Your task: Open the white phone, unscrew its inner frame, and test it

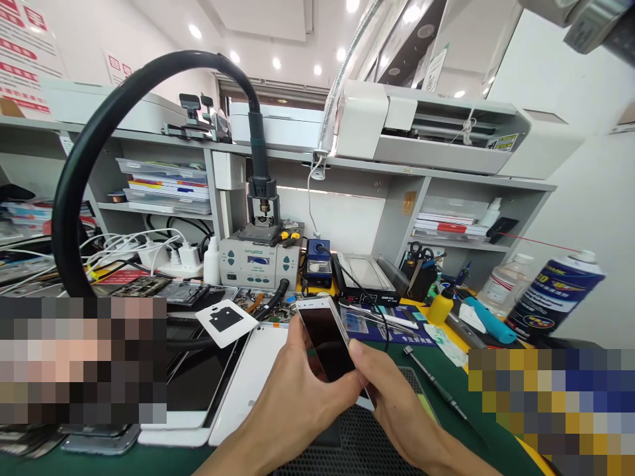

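Note:
A white smartphone with a dark screen is tilted up toward me at the middle of the bench. My left hand wraps its left edge, the thumb lying across the lower screen. On the right edge, my right hand grips the phone near its lower half. The fingers behind the phone are hidden. Beneath both hands lies a black perforated mat. Just left of my left hand is a large white tablet-like panel, with a white card bearing a black square near its top.
A grey soldering station with a thick black hose stands behind. Right of the hands, a thin screwdriver-like tool lies on the green mat. A blue spray can and a clear bottle stand farther right. Blurred patches cover both lower sides.

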Motion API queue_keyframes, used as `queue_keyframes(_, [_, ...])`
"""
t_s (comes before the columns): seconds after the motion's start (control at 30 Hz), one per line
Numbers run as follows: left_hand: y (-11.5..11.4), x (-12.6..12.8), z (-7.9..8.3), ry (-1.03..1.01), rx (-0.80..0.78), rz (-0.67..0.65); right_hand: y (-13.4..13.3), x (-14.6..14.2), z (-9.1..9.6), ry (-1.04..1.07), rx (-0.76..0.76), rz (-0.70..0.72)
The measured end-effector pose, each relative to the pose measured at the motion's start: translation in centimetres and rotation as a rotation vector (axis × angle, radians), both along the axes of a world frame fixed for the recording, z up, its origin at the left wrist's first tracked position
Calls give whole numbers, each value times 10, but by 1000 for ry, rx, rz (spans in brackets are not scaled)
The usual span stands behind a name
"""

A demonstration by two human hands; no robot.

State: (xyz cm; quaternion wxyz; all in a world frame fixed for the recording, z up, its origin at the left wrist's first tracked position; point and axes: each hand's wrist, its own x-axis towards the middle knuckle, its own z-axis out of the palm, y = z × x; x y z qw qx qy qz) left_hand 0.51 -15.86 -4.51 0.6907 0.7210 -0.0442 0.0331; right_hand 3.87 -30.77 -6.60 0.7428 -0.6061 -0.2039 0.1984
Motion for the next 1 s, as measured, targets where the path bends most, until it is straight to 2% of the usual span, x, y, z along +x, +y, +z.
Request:
queue_keyframes(0.17, [10, 0, 3, -33, -54, -143, -2, 5, 7, -150, -83, -76])
queue_keyframes(0.27, [15, 2, -1, -50, -142, -242, -3, 6, 7, -219, -104, -73])
queue_keyframes(0.37, [24, 4, -5, -47, -159, -314, -6, 4, 5, -288, -148, -76])
queue_keyframes(0.57, [39, 6, -6, -25, -170, -445, -15, 3, 10, -417, -365, -96])
queue_keyframes(0.63, [38, 5, -2, -26, -117, -476, -17, 5, 12, -465, -445, -118])
queue_keyframes(0.77, [33, 5, -2, -61, 15, -457, -17, 6, 16, -553, -501, -113])
queue_keyframes(0.9, [30, 7, -12, -138, 104, -401, -19, 5, 20, -676, -480, -122])
queue_keyframes(1.0, [30, 7, -14, -149, 180, -385, -21, 4, 23, -730, -463, -98])
